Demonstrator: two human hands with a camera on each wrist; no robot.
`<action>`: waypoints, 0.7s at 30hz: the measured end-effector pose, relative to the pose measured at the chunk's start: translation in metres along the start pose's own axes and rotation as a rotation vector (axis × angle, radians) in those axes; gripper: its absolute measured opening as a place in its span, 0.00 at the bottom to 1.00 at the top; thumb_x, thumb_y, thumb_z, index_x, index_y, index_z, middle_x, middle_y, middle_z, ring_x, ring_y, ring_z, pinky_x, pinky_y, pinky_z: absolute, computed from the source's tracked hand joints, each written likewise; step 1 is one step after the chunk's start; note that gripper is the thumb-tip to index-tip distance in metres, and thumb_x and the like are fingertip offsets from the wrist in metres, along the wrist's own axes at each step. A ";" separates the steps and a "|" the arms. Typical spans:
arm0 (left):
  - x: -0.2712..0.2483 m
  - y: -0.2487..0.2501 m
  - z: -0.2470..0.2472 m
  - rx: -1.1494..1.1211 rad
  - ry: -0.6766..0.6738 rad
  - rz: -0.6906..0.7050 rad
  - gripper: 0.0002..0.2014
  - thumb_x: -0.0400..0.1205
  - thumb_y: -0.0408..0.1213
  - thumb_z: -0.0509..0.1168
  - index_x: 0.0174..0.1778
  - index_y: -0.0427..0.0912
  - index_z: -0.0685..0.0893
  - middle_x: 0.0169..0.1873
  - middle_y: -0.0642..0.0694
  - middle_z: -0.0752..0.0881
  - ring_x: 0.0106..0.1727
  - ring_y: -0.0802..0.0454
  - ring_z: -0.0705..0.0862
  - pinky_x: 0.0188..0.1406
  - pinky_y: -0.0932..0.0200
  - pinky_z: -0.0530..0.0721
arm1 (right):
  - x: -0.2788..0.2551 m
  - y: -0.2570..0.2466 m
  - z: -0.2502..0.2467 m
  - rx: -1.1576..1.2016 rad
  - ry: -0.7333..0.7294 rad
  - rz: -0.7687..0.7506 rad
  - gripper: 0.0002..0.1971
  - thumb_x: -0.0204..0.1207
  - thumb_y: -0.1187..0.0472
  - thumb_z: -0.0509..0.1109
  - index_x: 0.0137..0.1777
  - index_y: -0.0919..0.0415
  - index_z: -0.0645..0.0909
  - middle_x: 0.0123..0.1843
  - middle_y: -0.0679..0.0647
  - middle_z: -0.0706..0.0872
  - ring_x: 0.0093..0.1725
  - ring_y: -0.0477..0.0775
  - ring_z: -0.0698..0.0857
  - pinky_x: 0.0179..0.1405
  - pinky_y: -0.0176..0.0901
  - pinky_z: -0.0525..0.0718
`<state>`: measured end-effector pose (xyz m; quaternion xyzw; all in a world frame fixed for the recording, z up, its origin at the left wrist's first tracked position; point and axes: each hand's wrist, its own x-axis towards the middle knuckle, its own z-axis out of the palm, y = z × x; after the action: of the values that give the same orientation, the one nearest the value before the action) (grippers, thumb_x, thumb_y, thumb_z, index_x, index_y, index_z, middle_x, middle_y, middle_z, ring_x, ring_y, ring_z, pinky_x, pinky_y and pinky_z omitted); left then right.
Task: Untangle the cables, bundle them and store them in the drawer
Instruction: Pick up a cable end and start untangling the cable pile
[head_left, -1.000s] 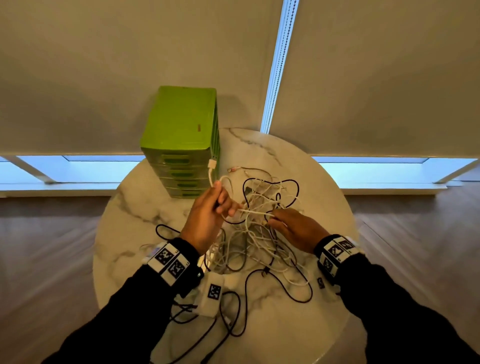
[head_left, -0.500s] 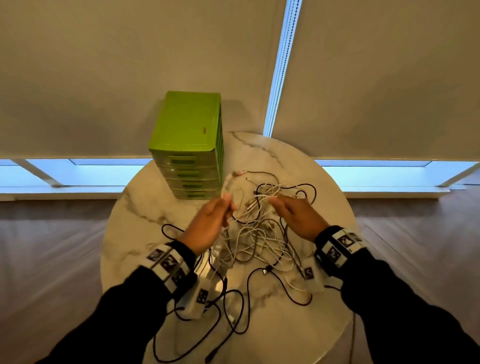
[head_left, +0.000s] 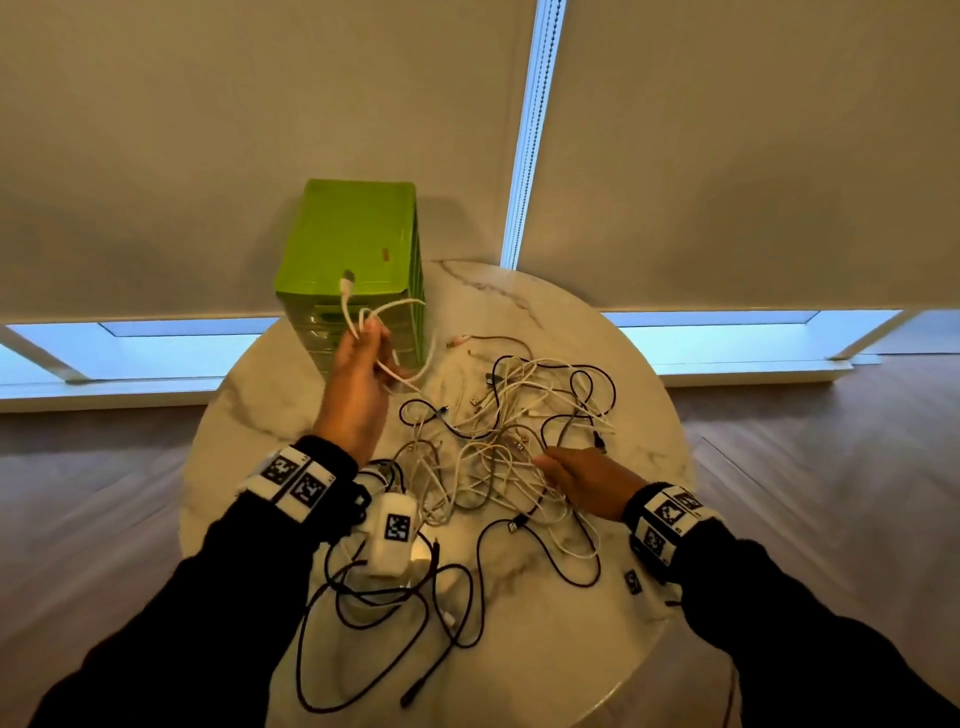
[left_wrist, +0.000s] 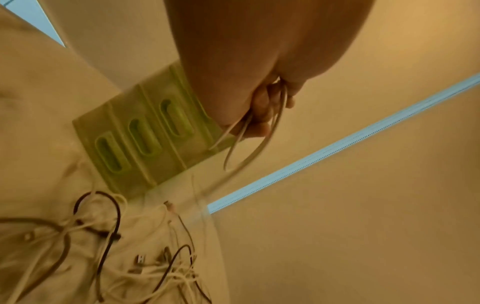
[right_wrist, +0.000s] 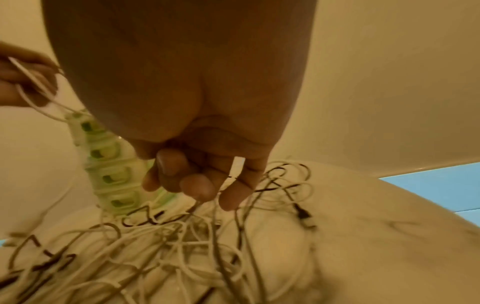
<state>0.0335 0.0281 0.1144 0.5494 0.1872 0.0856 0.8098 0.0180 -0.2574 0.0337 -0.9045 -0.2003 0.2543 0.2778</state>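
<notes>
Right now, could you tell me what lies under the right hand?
Under the right hand lies the tangled cable pile on the marble table; whatever its palm covers stays hidden.

Wrist views blurred; right hand (right_wrist: 182, 102) hides whether its fingers (right_wrist: 197, 188) grip any cables (head_left: 498, 441)
</notes>
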 end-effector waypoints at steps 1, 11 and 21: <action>0.001 0.005 -0.001 -0.002 0.013 0.027 0.10 0.91 0.41 0.56 0.49 0.51 0.81 0.40 0.54 0.81 0.38 0.59 0.78 0.38 0.61 0.77 | -0.005 0.008 -0.001 -0.003 0.026 0.024 0.24 0.85 0.36 0.48 0.41 0.51 0.75 0.37 0.51 0.81 0.41 0.60 0.82 0.51 0.63 0.82; -0.062 -0.027 0.063 0.387 -0.576 0.028 0.10 0.88 0.44 0.63 0.54 0.41 0.83 0.39 0.49 0.82 0.41 0.57 0.80 0.43 0.62 0.80 | -0.028 -0.068 -0.012 0.207 0.312 -0.260 0.19 0.85 0.52 0.68 0.72 0.58 0.75 0.65 0.50 0.81 0.58 0.40 0.81 0.56 0.27 0.77; -0.067 -0.038 0.096 0.593 -0.620 0.227 0.17 0.89 0.55 0.55 0.49 0.50 0.84 0.28 0.62 0.78 0.31 0.64 0.74 0.37 0.59 0.73 | -0.118 -0.035 -0.040 0.263 0.578 0.058 0.13 0.91 0.52 0.55 0.56 0.57 0.79 0.34 0.44 0.80 0.30 0.44 0.81 0.36 0.43 0.81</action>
<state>0.0081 -0.0917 0.1247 0.7748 -0.1094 -0.0523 0.6204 -0.0605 -0.3057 0.1248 -0.9010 -0.0527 0.0184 0.4302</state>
